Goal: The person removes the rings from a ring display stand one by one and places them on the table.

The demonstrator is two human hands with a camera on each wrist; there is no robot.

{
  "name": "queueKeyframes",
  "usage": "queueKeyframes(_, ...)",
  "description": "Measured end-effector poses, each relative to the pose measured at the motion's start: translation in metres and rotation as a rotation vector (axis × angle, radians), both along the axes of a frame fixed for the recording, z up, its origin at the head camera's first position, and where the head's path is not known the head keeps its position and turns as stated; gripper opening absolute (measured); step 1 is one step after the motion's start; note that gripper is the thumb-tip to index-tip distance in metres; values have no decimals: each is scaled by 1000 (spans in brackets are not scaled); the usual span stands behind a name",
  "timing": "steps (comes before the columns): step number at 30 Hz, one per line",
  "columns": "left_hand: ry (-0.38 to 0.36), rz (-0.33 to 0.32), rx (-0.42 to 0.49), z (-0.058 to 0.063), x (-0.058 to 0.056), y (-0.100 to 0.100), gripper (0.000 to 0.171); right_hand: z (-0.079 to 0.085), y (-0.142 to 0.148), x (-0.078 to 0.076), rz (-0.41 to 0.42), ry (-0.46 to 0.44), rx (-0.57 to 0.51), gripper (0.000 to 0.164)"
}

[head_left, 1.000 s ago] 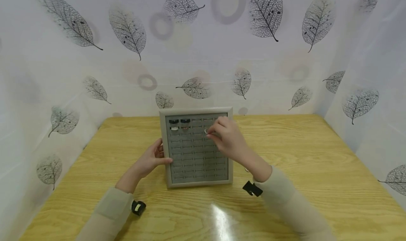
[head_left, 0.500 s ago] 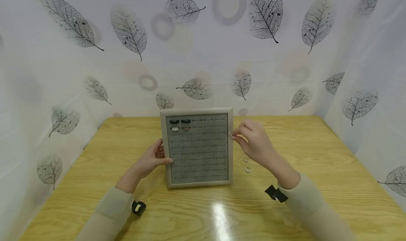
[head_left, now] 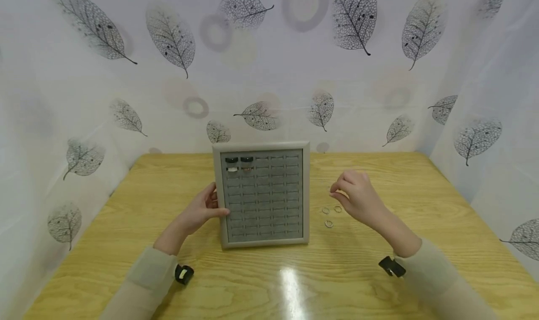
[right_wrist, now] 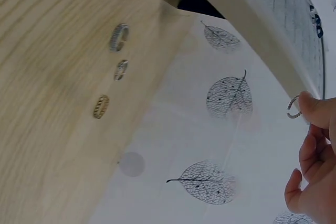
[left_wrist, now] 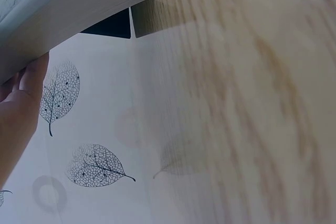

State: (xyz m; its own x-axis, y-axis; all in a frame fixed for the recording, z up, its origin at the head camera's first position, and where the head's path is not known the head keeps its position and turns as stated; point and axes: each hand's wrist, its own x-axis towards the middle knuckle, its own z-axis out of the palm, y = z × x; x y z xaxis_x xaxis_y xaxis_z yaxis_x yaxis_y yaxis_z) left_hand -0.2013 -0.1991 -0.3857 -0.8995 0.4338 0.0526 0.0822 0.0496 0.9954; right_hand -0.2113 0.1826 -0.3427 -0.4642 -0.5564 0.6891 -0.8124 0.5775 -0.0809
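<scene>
A ring display board (head_left: 264, 203), grey and slotted in a pale frame, stands upright on the table. My left hand (head_left: 197, 214) holds its left edge, thumb on the front and fingers behind. Two black rings (head_left: 246, 160) sit in the top row; a whitish ring (head_left: 232, 169) and a reddish one (head_left: 247, 169) are below them. To the right of the board, above the table, my right hand (head_left: 358, 196) pinches a thin silver ring (right_wrist: 289, 109) between thumb and index finger. In the head view that ring hardly shows at the fingertips.
Three loose rings lie on the wooden table (head_left: 252, 282) right of the board: two silver rings (right_wrist: 119, 38) and a gold-toned ring (right_wrist: 101, 107) in the right wrist view. A leaf-patterned curtain (head_left: 269, 67) encloses the back and sides.
My right hand has moved from the board's upper right part out to the right and slightly down, carrying the ring and uncovering the slots and loose rings. The left hand has kept its place.
</scene>
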Motion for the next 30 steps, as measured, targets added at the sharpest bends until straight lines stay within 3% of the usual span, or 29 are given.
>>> queueKeyframes(4,-4,1,-4,1,0,0,80,-12,8,-1,-45,-52,53,20)
queueKeyframes(15,-5,3,-7,0,-1,0,79,-44,23,-3,-63,-143,198,22)
queueKeyframes(30,-10,8,-23,0,-1,-1,82,-56,23,0,-114,-342,392,20)
